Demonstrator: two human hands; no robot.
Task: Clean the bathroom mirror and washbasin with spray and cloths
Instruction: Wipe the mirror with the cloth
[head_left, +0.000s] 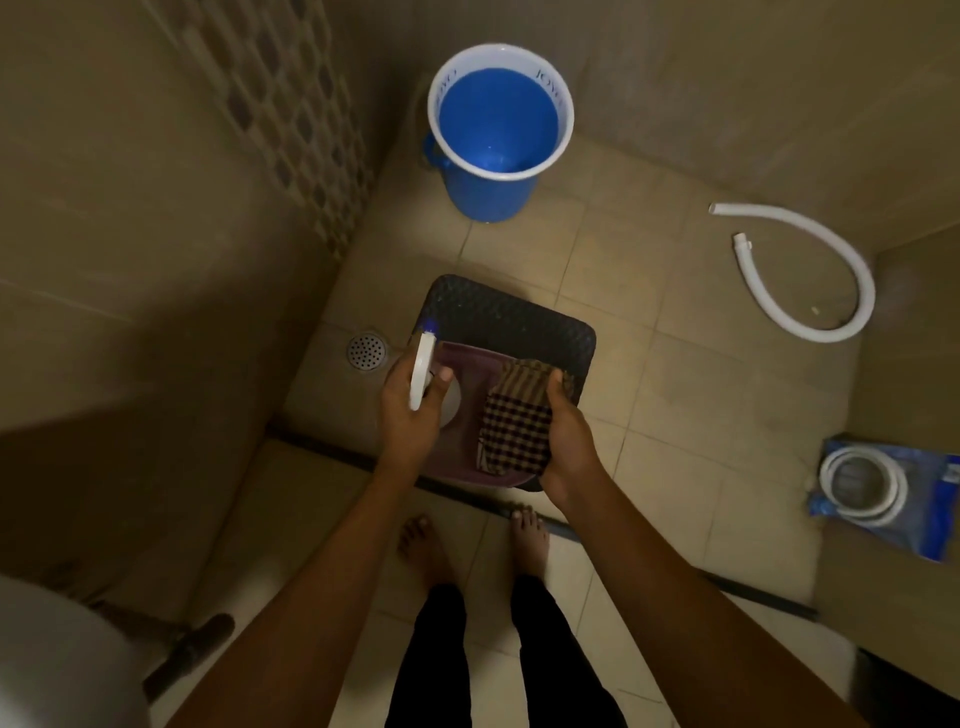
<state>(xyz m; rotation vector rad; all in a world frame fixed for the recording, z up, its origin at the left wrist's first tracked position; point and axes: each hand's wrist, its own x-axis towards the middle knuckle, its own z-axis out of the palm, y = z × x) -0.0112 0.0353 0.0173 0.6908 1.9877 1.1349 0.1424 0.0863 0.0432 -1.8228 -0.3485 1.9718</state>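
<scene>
Blue plastic forms the bucket (500, 135), round with a white inner rim on which we read printed letters that look like "JOYO", though the print is too small to be sure. It stands on the beige tiled floor (675, 395) in the corner, upright, its mouth toward us.

Our left hand (410, 410) is closed around a white spray bottle (421, 376). The bottle's long axis runs away from us, its blue nozzle tip pointing toward the bucket and slightly left. We can read no label on it.

Our right hand (566, 436) grips a folded checked cloth (517, 421), dark and tan woven squares, thumb on top at its far right corner. The cloth hangs over a shallow maroon tub (467, 358), which rests on a dark stool (511, 312) with a square, rounded-corner, dimpled top. Bottle and cloth are both held above this tub, side by side and apart.

Just left of the stool lies a round metal drain (366, 352), perforated with small holes. Well to the right, a white ribbed hose (810, 270) curls in an open loop on the tiles. Nearer the right edge, a coiled white hose sits in a blue packet (930, 519); its print is unreadable. Our bare feet (530, 540) stand at a dark threshold strip (332, 449).
</scene>
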